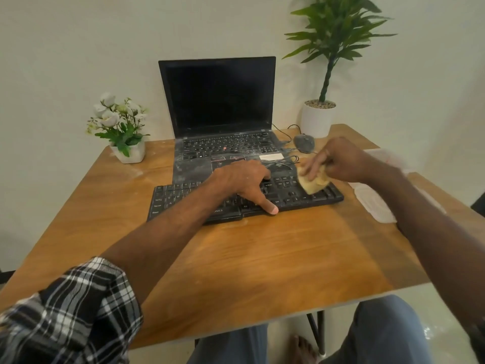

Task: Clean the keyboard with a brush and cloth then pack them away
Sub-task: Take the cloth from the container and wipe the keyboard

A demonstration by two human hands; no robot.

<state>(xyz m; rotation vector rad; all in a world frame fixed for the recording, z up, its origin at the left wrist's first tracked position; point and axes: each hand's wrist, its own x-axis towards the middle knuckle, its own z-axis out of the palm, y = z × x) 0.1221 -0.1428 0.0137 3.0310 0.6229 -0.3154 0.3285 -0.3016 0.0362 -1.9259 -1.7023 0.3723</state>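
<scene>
You are wiping the keyboard (183, 198) with the cloth (313, 183); I am reading this as the cloth step of the cleaning, with the packing away not yet begun.

Your left hand (244, 182) is lying across the middle keys, its fingers (271, 208) spread and fairly straight, the thumb reaching to the near edge at 6 o'clock; it is pressing the board onto the bench (262, 258) rather than gripping it. Your right hand (338, 161) is working at the 3 o'clock end, over the outer block of keys; its fingers are curling round the bunched cloth, one lying long over the top; the hand is blurring, so I cannot tell more of the grip.

The next move, as I am judging it, is calling for a sweep toward 9 o'clock; your left hand is sitting in that path, so it is going to need lifting and resetting while the board is kept from sliding; light pressure is looking wise over the keys.

The keyboard is black and full-width, lying flat and slightly askew across the middle of the bench, its far edge just at the front of the open laptop (217, 101) at 12 o'clock; whether they are touching I cannot tell. The cloth is a tan, crumpled wad touching the keys. The brush is not showing anywhere; a pale flat pouch (372, 203) is lying on the bench at 3 o'clock.
</scene>
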